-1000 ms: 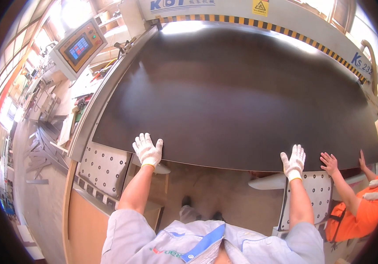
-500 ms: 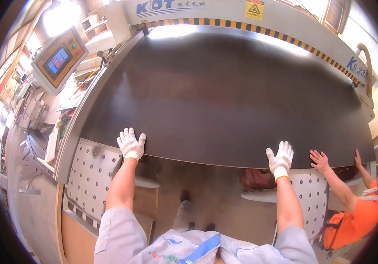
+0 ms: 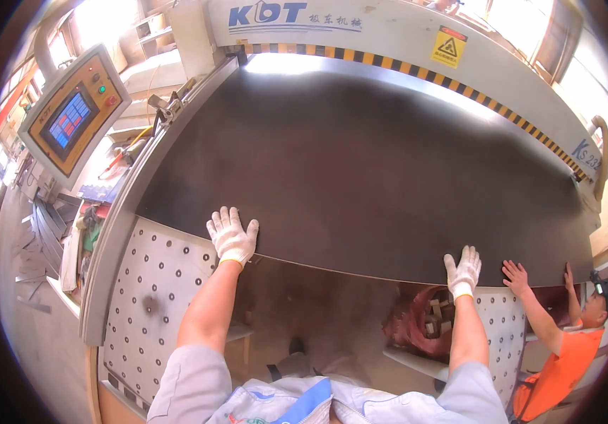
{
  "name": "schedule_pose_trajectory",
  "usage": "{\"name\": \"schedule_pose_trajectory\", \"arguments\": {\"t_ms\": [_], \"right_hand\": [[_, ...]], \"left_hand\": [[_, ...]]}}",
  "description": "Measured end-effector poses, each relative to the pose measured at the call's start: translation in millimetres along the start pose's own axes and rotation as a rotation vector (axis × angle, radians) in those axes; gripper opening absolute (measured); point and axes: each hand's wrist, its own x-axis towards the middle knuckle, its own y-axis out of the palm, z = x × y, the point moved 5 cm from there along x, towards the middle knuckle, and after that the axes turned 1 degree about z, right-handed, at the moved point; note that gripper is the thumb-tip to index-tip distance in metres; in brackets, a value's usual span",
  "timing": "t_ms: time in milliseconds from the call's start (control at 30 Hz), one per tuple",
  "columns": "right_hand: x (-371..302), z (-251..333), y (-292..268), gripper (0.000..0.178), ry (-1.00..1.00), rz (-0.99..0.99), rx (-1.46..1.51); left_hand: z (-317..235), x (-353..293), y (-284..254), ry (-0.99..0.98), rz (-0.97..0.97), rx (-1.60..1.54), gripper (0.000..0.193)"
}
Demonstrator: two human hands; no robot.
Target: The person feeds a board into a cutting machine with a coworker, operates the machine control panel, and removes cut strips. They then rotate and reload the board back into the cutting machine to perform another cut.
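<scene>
A large dark brown panel lies flat across the bed of a panel saw, its far side reaching under the beam. Flat on its near edge rests my left hand, in a white work glove, fingers spread. My right hand, gloved the same way, presses on the near edge further right, fingers stretched out. To the right of it, a co-worker in an orange shirt has both bare hands on the same edge; the nearer one is the co-worker's hand.
White perforated tables support the panel at left and right. A saw beam with a black-and-yellow striped edge spans the far side. At left hangs a control screen. A red sack holding offcuts sits below the panel's near edge.
The panel has slid further away under the beam, baring more of the left perforated table and the red sack. Both my hands and the co-worker's moved along with it.
</scene>
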Motion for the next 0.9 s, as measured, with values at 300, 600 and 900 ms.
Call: {"name": "schedule_pose_trajectory", "arguments": {"t_ms": [300,600,900], "right_hand": [[108.5,28.4,11.7,0.095,-0.041,-0.065,0.029],[182.2,60.2,5.2,0.094,-0.015,-0.034,0.02],[235.8,85.7,0.2,0.089,-0.12,-0.156,0.101]], "left_hand": [[-54.3,98.0,16.2,0.02,-0.052,-0.043,0.089],[-99.3,170.6,24.8,0.028,-0.062,-0.051,0.087],[-115.8,218.9,48.5,0.046,-0.109,0.032,0.083]]}}
